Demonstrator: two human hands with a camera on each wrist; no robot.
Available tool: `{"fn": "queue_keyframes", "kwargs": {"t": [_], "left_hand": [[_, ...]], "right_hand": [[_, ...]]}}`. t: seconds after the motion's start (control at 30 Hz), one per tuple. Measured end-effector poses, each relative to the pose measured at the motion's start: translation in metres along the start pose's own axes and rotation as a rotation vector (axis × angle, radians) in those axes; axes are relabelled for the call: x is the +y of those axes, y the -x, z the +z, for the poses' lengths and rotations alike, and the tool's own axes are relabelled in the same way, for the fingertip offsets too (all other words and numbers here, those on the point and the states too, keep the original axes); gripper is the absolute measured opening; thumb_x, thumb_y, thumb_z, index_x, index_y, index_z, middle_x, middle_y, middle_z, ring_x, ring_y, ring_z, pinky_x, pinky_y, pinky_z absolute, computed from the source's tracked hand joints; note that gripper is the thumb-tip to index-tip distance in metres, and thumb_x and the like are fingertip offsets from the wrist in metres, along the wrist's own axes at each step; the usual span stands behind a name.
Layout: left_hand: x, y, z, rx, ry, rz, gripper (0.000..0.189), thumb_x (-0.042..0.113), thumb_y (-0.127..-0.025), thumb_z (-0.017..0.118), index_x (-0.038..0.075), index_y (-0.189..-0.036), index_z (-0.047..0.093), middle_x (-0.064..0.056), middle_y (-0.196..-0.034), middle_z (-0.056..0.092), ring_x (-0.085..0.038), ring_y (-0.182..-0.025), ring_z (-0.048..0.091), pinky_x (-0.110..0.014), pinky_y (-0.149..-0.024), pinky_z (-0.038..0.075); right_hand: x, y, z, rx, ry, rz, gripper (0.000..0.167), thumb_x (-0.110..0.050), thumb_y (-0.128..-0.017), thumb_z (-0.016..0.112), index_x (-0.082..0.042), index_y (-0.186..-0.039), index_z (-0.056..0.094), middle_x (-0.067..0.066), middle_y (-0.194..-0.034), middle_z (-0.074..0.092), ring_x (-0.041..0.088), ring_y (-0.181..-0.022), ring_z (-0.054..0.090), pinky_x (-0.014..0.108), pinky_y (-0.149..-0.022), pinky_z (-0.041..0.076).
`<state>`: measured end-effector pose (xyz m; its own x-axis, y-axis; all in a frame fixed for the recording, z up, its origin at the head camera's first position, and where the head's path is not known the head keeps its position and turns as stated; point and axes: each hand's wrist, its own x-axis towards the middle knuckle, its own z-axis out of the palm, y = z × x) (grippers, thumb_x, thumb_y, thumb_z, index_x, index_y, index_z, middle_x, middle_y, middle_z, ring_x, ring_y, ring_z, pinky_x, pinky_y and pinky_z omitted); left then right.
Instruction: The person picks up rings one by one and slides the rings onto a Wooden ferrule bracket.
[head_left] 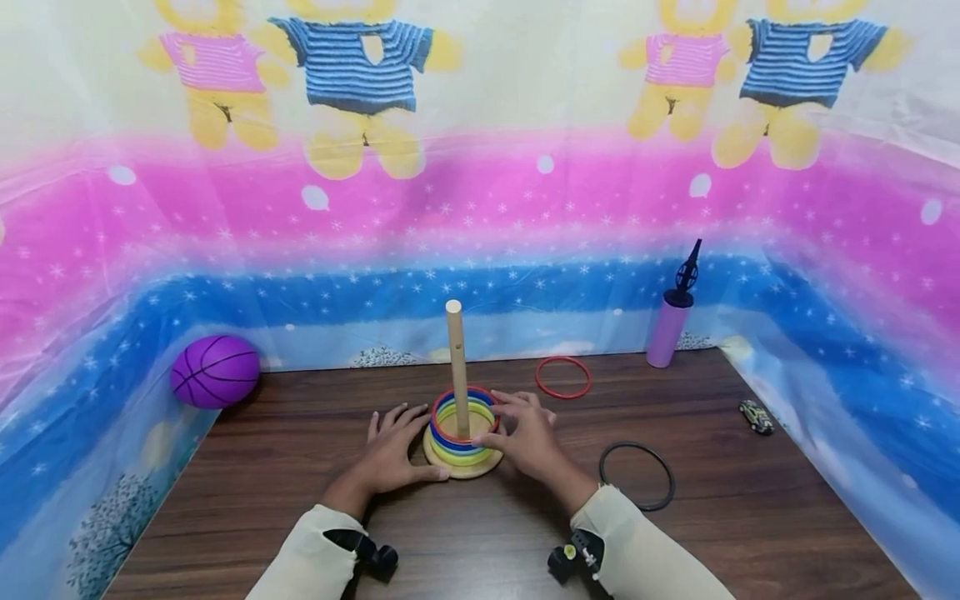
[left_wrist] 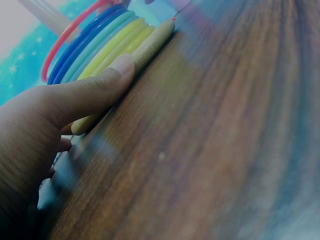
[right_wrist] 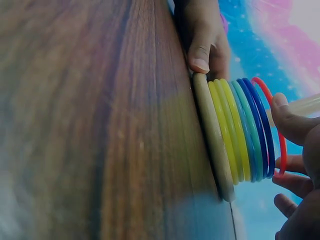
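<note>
A wooden ring-toss stand has a round base and an upright peg. Stacked rings in yellow, green-blue and blue lie around the peg on the base. At the top of the stack is a red ring, slightly tilted and around the peg. My right hand pinches this red ring between thumb and fingers. My left hand holds the base from the left, thumb against its near edge and fingers spread around the far side.
Another red ring lies behind my right hand, and a black ring to its right. A purple ball sits at the back left. A purple hand pump stands at the back right, with a toy car near the right edge.
</note>
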<state>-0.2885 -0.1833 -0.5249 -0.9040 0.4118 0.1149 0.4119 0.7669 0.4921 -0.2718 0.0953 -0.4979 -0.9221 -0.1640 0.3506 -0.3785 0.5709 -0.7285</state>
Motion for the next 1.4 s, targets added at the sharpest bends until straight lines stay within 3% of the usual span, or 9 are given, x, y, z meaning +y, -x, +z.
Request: {"fn": "queue_keyframes", "kwargs": {"t": [0.57, 0.77, 1.0, 1.23, 1.4], "left_hand": [[0.0, -0.001, 0.0, -0.011, 0.006, -0.009, 0.105, 0.069, -0.084, 0.085, 0.013, -0.165, 0.05, -0.015, -0.174, 0.042, -0.05, -0.166, 0.022, -0.084, -0.127, 0.001], [0.0, -0.001, 0.0, -0.012, 0.002, -0.009, 0.104, 0.069, -0.084, 0.085, 0.014, -0.165, 0.05, -0.015, -0.175, 0.042, -0.05, -0.166, 0.022, -0.084, -0.127, 0.001], [0.0, -0.001, 0.0, -0.014, 0.004, -0.008, 0.104, 0.069, -0.083, 0.086, 0.014, -0.165, 0.051, -0.014, -0.175, 0.042, -0.05, -0.167, 0.022, -0.084, -0.127, 0.001], [0.0, -0.002, -0.001, -0.006, -0.004, -0.001, 0.105, 0.069, -0.083, 0.086, 0.015, -0.165, 0.051, -0.014, -0.174, 0.042, -0.05, -0.166, 0.022, -0.084, -0.127, 0.002], [-0.001, -0.001, -0.001, -0.01, -0.001, -0.001, 0.105, 0.069, -0.083, 0.086, 0.015, -0.165, 0.051, -0.014, -0.174, 0.042, -0.05, -0.166, 0.022, -0.084, -0.127, 0.002]], "right_hand": [[0.0, 0.0, -0.002, -0.026, 0.015, -0.023, 0.063, -0.026, -0.08, 0.1, -0.003, -0.134, 0.078, 0.013, -0.159, 0.063, 0.042, -0.149, 0.052, 0.088, -0.117, 0.018], [-0.001, -0.003, -0.01, -0.001, -0.012, -0.009, 0.058, -0.024, -0.082, 0.099, -0.005, -0.133, 0.078, 0.012, -0.158, 0.064, 0.042, -0.15, 0.051, 0.085, -0.118, 0.02], [0.015, -0.015, -0.026, 0.031, -0.004, 0.064, 0.053, -0.03, -0.094, 0.089, -0.008, -0.14, 0.074, 0.012, -0.157, 0.064, 0.043, -0.154, 0.049, 0.078, -0.119, 0.027], [0.038, -0.028, -0.042, 0.082, -0.021, 0.167, 0.055, -0.04, -0.102, 0.079, -0.008, -0.145, 0.07, 0.018, -0.158, 0.06, 0.042, -0.151, 0.053, 0.091, -0.121, 0.012], [0.052, -0.035, -0.048, 0.125, -0.031, 0.277, 0.063, -0.04, -0.099, 0.082, -0.006, -0.149, 0.065, 0.021, -0.157, 0.06, 0.044, -0.148, 0.055, 0.088, -0.123, 0.012]]}}
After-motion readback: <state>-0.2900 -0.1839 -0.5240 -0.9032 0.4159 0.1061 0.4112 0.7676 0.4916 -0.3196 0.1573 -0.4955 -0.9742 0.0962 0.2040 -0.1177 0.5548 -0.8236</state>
